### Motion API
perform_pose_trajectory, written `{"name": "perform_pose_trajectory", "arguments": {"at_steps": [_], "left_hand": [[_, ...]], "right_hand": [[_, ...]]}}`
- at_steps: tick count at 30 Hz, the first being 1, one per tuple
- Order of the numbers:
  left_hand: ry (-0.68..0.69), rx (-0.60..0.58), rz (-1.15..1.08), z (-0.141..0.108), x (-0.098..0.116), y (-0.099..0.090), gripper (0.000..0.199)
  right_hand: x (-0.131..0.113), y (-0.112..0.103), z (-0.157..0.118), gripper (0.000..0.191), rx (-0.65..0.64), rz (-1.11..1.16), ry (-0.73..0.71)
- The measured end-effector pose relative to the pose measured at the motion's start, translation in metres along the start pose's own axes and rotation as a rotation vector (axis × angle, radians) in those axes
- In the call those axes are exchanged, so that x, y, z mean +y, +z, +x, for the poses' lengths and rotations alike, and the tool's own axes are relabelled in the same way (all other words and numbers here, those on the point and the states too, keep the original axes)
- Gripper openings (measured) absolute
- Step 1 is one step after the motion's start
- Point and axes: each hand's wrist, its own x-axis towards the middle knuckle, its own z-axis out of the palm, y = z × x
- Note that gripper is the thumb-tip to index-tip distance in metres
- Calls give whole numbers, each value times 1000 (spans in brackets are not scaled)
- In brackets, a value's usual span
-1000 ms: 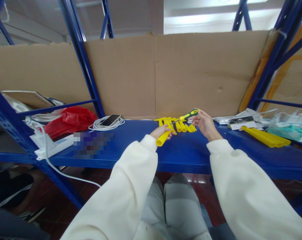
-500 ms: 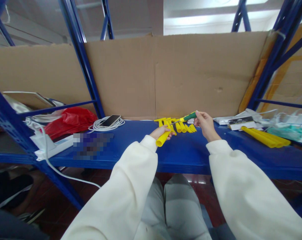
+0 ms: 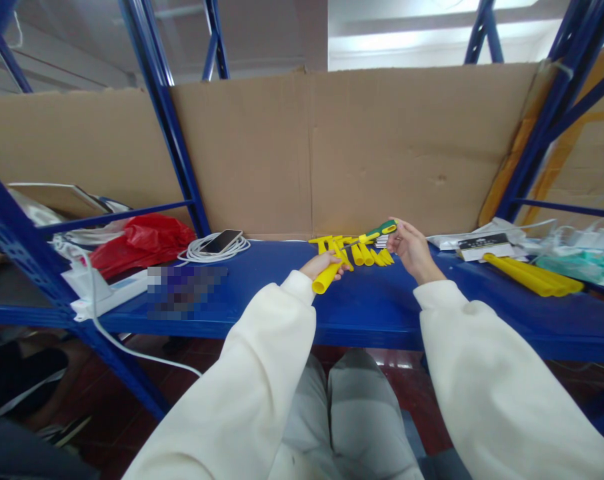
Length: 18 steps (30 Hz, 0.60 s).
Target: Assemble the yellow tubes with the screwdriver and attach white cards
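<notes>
My left hand [image 3: 316,265] is wrapped round a yellow tube [image 3: 323,283], whose open end faces me. Fingers of my right hand [image 3: 410,247] pinch the butt of a green and yellow screwdriver [image 3: 379,232]. Its thin shaft slants down to the left, with the tip at the far end of the tube by my left fingers. Whether the tip touches a screw there is too small to tell. Behind my hands, several small yellow parts [image 3: 366,254] lie in a row on the blue shelf [image 3: 277,303].
On the left are a phone [image 3: 223,242] on a coiled white cable [image 3: 195,253], a red plastic bag [image 3: 142,241] and a white power strip [image 3: 127,288]. Long yellow tubes [image 3: 532,277] and a labelled packet [image 3: 485,245] lie right. A cardboard panel [image 3: 382,153] stands behind.
The screwdriver's handle has turned, now showing more yellow. My right fingers have shifted slightly at its end, while my left hand and the tube have stayed in place.
</notes>
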Motion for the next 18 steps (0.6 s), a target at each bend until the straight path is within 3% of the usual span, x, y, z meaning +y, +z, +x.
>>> {"name": "perform_pose_trajectory", "arguments": {"at_steps": [6, 18], "left_hand": [[-18, -21, 2, 4, -1, -3, 54], [-11, 14, 3, 1, 0, -2, 49]], "right_hand": [[2, -2, 2, 35, -30, -2, 2], [4, -1, 3, 36, 42, -19, -52]]}}
